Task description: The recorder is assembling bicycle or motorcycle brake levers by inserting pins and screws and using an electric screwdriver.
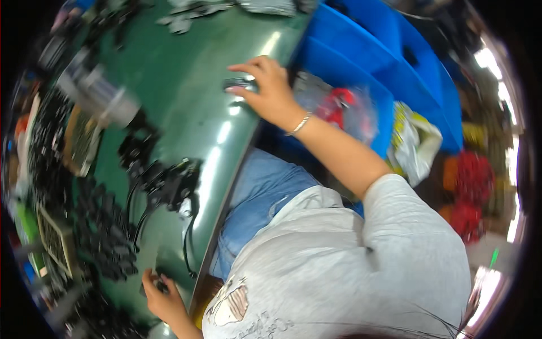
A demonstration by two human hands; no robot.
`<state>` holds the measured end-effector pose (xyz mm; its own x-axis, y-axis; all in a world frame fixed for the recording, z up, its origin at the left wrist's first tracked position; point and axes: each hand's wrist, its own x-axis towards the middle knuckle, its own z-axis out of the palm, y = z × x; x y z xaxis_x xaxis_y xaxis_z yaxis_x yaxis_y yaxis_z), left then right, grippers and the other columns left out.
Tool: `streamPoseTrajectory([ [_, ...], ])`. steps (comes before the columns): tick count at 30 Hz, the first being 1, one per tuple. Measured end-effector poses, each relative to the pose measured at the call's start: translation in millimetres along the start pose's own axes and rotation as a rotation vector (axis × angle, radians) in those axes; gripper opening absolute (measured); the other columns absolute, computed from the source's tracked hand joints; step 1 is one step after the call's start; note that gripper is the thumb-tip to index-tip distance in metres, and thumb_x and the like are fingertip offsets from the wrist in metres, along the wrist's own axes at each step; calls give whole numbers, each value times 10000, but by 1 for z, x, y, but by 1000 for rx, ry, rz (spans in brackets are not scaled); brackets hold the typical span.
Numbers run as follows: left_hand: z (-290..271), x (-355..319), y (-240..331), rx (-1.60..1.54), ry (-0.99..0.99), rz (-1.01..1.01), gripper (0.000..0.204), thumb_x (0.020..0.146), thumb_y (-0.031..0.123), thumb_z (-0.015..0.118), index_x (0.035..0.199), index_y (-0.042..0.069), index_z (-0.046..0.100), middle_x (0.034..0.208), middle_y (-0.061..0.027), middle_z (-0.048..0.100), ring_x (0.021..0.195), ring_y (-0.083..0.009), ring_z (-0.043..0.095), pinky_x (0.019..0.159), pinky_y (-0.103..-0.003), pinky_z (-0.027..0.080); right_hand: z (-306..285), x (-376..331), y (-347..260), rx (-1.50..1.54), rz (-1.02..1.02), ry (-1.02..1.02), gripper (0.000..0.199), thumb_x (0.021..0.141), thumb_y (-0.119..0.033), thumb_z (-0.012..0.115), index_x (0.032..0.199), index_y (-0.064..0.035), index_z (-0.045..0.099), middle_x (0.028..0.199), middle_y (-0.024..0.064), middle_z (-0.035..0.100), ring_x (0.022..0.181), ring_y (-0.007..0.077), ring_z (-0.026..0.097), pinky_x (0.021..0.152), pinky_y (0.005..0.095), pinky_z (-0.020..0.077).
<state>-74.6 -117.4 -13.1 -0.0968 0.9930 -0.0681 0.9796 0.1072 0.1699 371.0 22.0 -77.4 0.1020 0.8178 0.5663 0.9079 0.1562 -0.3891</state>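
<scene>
Up near the worktop's [186,85] far edge, the right hand [271,90] pinches a dark part [240,85]; the left hand [161,294] grips another small black piece [161,284] close in.

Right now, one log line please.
left hand: grips small black part | right hand: grips dark part at table edge | blue bins beside

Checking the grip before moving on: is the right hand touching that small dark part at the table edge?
Touching. The head view shows the right hand with fingertips closed on the small dark part above the green table.
</scene>
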Motion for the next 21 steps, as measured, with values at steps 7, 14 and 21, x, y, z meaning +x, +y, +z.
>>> streamPoseTrajectory([
  [7,0,31,-19,-204,30,207,328,923,217,676,1208,73,602,1069,-131,659,869,-233,638,746,-342,516,-166,-160,49,-267,402,318,389,838,-259,715,1178,-96,618,1156,113,594,1100,313,555,956,409,421],
  [14,-19,89,50,-539,641,692,348,920,339,719,1072,42,620,940,-107,633,768,-220,589,665,-324,484,-457,-484,-3,-976,1190,624,327,920,-239,657,1161,-27,591,1038,144,661,962,260,646,845,384,512],
  [21,-35,104,170,-799,669,1149,360,934,347,697,1072,27,606,947,-109,616,737,-196,566,639,-326,472,-339,-775,-21,-492,1756,-649,299,912,-261,617,1123,-57,673,1137,231,662,1059,351,642,877,446,513],
])
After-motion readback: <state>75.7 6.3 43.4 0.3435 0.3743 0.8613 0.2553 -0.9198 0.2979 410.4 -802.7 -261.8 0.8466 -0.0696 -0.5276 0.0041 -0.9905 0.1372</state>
